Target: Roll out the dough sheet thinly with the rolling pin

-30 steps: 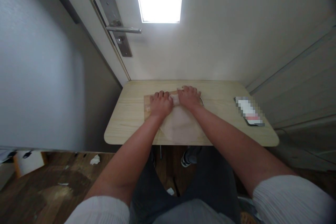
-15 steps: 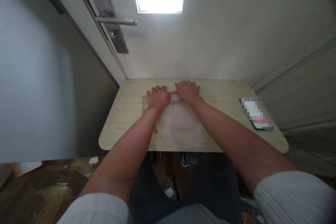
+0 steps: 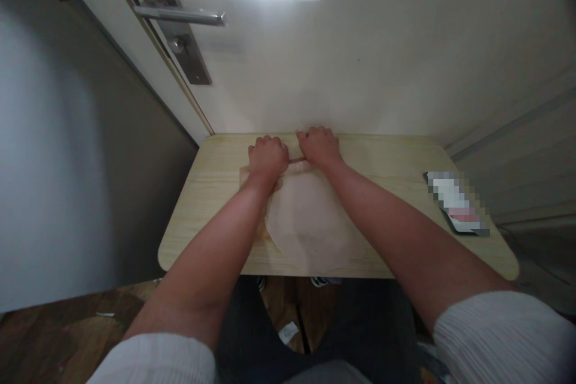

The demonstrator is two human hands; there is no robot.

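Observation:
A pale beige sheet point(image 3: 310, 222) with a rounded near edge lies flat on the wooden tabletop, its far end between my hands. Under its left side shows a tan piece point(image 3: 244, 175), mostly covered by my left wrist. My left hand point(image 3: 268, 157) is closed, fingers curled down at the sheet's far end. Beside it, my right hand point(image 3: 319, 145) is closed too, with its thumb toward the left hand. A thin brown strip point(image 3: 297, 159) spans the gap from one hand to the other. The fingertips are hidden under both hands.
The small light-wood table point(image 3: 198, 210) stands against a white door with a metal lever handle point(image 3: 180, 14). A phone-like flat object point(image 3: 454, 204), partly blurred out, lies at the table's right. A grey panel point(image 3: 54, 180) rises on the left. White scraps point(image 3: 288, 332) lie on the floor.
Both hands have moved slightly farther toward the door and curled more tightly. The whitish band between them no longer shows, only the thin brown strip. The view has tilted down a little.

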